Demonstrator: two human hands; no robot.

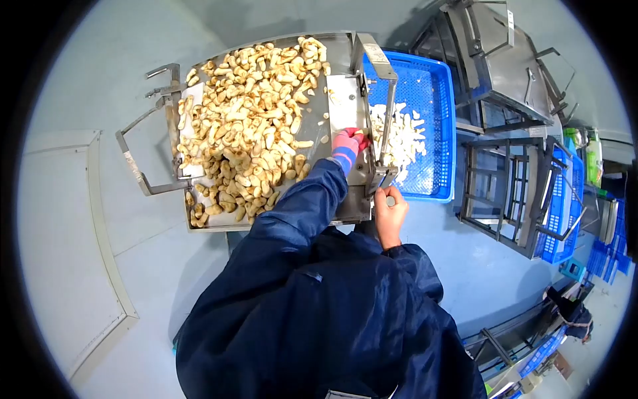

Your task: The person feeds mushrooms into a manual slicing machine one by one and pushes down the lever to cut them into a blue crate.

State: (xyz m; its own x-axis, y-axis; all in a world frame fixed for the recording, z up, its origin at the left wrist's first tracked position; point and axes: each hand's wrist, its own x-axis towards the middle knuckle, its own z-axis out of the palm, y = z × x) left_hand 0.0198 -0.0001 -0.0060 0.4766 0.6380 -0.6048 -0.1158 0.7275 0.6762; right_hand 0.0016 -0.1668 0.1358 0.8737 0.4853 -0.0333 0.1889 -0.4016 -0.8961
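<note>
The tray is metal, the basket plastic, the jacket glossy cloth.

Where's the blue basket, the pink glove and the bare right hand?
Blue basket (432, 126): head view, on its bare mesh floor.
Pink glove (346, 141): head view, back of the glove.
Bare right hand (390, 214): head view, middle of the hand.

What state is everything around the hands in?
Left hand: gloved, fingers bent, grip unclear.
Right hand: bare, fingers curled at the lever's near end.
Metal lever: raised or lowered, can't tell.
Tray: mostly covered.
Brownish pieces: loosely heaped.
Blue basket: partly filled.
Pale pieces: scattered inside it.
</note>
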